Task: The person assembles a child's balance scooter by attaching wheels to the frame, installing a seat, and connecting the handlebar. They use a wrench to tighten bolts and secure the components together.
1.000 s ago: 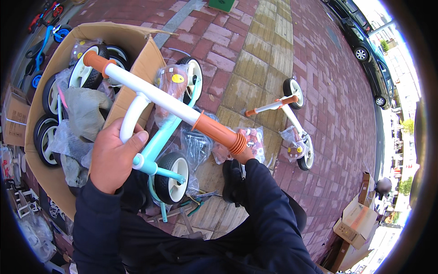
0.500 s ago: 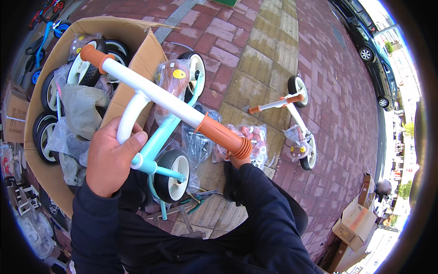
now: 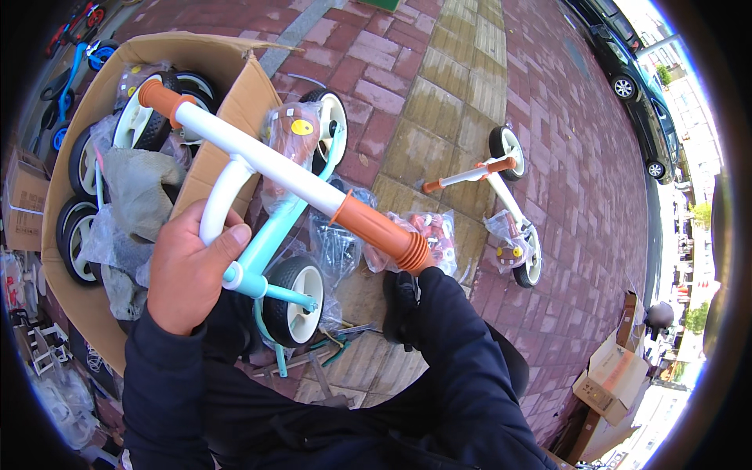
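Note:
My left hand (image 3: pixel 196 262) is closed around the curved white stem of a small balance bike's handlebar (image 3: pixel 266 160), its thumb lying along the front. Orange grips cap both ends of the bar, which slants across the view. Below it runs the turquoise frame (image 3: pixel 274 227), with a black-and-white wheel (image 3: pixel 294 301) at the near end and another wheel (image 3: pixel 329 133) at the far end. A plastic-wrapped brown seat (image 3: pixel 294 129) sits on the frame. My right hand (image 3: pixel 430 265) is mostly behind the right orange grip, beside a clear bag of orange and white parts (image 3: pixel 439 235); its fingers are hidden.
An open cardboard box (image 3: pixel 227 94) of wheels and wrapped parts stands at left. A white balance bike (image 3: pixel 505 200) lies on the paving at right. A bag of metal hardware (image 3: pixel 337 243) lies by the turquoise frame; tools (image 3: pixel 321 376) lie near my feet. Cardboard boxes (image 3: pixel 611 384) lie lower right.
My right forearm and hand have shifted slightly right and up, behind the orange grip. My left hand keeps its hold, and the bike has hardly moved.

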`<state>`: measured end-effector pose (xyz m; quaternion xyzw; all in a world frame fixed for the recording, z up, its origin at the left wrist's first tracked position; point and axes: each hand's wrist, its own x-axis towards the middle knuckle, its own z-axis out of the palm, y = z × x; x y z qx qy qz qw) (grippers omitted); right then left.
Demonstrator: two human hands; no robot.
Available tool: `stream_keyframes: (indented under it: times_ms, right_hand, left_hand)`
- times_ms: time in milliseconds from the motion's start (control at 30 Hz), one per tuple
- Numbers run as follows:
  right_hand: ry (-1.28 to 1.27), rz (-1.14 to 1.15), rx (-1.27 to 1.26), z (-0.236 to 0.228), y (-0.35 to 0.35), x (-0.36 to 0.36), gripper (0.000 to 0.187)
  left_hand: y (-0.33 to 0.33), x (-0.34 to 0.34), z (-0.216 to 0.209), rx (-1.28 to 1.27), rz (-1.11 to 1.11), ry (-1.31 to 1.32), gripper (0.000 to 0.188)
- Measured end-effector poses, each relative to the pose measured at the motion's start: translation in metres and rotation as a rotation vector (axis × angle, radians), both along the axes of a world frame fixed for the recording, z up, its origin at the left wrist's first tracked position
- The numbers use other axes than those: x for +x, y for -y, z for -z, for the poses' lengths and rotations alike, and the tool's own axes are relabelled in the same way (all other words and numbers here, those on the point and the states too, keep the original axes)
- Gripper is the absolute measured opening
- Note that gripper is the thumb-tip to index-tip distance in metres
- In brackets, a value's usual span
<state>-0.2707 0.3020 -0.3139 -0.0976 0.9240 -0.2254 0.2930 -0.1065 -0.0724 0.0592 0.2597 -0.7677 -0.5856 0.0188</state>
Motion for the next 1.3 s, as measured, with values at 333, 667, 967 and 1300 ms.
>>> stream_keyframes:
  times_ms: [333, 667, 967, 1300]
  right_hand:
    - [-0.349, 0.01, -0.092, -0.021, -0.017, -0.013, 0.021]
    - [0.148, 0.708, -0.888, -0.099, 0.015, -0.007, 0.034]
    - [0.192, -0.179, -0.86, -0.324, 0.095, 0.007, 0.021]
    - [0.313, -0.142, -0.912, -0.367, 0.115, 0.072, 0.039]
  left_hand:
    - [0.003, 0.004, 0.001, 0.02, 0.002, -0.069, 0.018]
    - [0.003, 0.009, 0.015, 0.261, -0.005, -0.224, 0.016]
    - [-0.005, 0.011, 0.013, 0.689, 0.04, -0.63, 0.031]
    - [0.009, 0.026, 0.013, 0.792, -0.152, -0.65, 0.041]
